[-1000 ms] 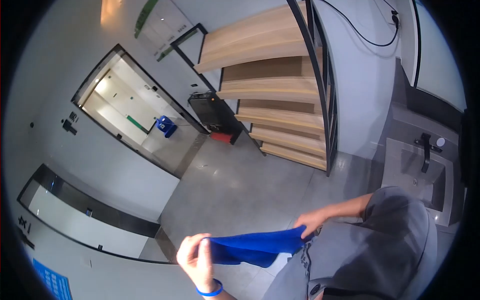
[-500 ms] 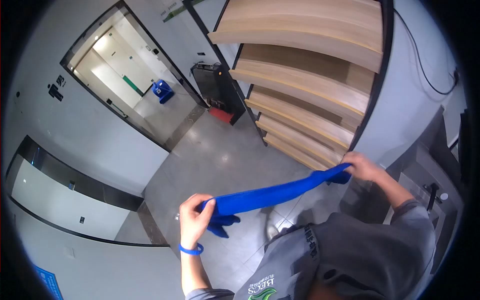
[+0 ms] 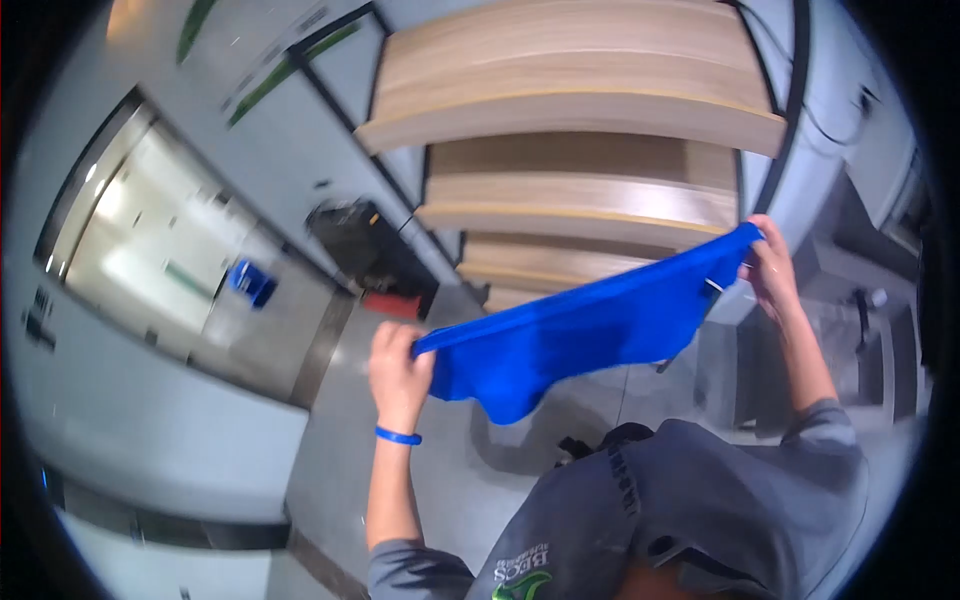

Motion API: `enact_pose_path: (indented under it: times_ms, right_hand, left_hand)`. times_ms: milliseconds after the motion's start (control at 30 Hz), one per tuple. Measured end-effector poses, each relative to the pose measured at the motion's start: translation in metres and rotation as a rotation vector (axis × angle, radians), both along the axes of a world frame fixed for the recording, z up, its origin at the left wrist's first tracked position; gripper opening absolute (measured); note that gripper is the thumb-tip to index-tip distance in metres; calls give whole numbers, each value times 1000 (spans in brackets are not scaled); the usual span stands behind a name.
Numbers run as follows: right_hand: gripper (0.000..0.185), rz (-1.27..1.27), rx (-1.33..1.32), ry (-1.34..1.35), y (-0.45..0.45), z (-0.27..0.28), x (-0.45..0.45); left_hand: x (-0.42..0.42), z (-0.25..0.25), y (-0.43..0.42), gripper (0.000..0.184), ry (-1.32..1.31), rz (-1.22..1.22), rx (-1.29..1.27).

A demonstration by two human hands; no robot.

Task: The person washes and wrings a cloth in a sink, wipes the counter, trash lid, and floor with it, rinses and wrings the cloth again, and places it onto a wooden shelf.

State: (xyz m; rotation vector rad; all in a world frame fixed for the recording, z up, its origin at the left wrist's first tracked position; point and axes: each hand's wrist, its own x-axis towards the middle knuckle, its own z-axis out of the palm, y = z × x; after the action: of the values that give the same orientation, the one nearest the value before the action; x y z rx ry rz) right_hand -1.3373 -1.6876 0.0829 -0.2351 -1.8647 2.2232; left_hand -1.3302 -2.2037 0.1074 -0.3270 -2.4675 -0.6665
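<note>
A bright blue cloth (image 3: 580, 330) is stretched in the air between my two hands. My left hand (image 3: 398, 365) grips one end of its upper edge, fingers closed. At the other end, higher up, my right hand (image 3: 772, 268) pinches the opposite corner. The upper edge runs taut and slants up to the right, while the lower part hangs loose in folds. Near my right hand a small white tag shows on the cloth. Around my left wrist is a blue wristband (image 3: 398, 437).
A wooden shelf rack (image 3: 580, 115) with a black frame stands right in front. To its left are a dark case (image 3: 350, 245) and a red item (image 3: 392, 304) on the floor. Through a doorway, a blue object (image 3: 251, 284) stands on the floor. A grey sink-like unit (image 3: 840, 310) is at right.
Both hands have risen, and the right one has moved farther out. The cloth has gone from a narrow folded strip to a wider hanging sheet. My view has tilted up toward the rack.
</note>
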Motion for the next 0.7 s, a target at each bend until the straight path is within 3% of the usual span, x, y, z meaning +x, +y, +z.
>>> enact_pose_path:
  times_ms: [133, 300, 400, 467, 533, 567, 600, 633, 700]
  right_hand:
    - [9, -112, -156, 42, -35, 19, -47]
    - [12, -180, -160, 120, -34, 31, -96]
    - [16, -228, -172, 144, -36, 15, -139]
    - [37, -249, -132, 256, -31, 6, -166]
    - [47, -327, -190, 203, -19, 1, -198]
    - [41, -482, 115, 283, -18, -12, -212]
    - [42, -408, -122, 380, -5, -34, -227]
    - [41, -425, -179, 423, 9, -48, -239]
    - [39, -514, -78, 385, 27, -58, -254]
  left_hand:
    - [-104, 0, -19, 8, 9, 74, 61]
    - [-218, -20, 8, 15, -170, -62, 606]
    - [-269, -30, 30, 19, -387, -224, 1166]
    - [-301, -38, 40, 18, -410, -249, 1183]
    - [-341, -46, 47, 17, -382, -275, 1254]
    - [-361, -52, 47, 9, -373, -317, 1266]
    - [-377, -51, 54, 13, -362, -281, 1248]
    - [-392, -55, 65, 21, -305, -291, 1242]
    - [-426, -81, 81, 41, -155, -355, 1261]
